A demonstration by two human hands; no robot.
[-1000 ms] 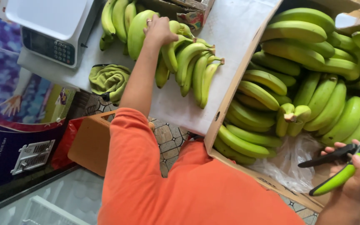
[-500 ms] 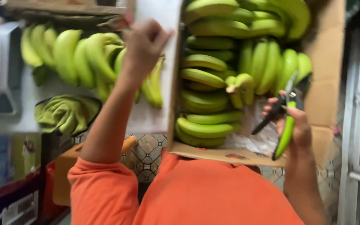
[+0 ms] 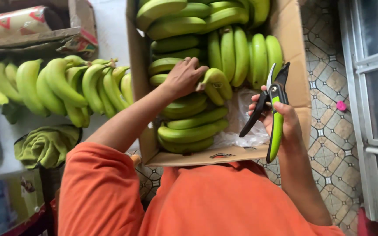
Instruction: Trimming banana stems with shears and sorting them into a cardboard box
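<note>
Left hand (image 3: 183,78) has left the loose green bananas (image 3: 62,89) on the table and now grips a small banana cluster (image 3: 215,84) inside the cardboard box (image 3: 292,52). Right hand (image 3: 281,116) stays closed on the green-handled pruning shears (image 3: 273,114), blades open, just right of that cluster, so cutting looks close

Head camera looks steeply down, close over banana box (image 3: 294,57) (single view).
</note>
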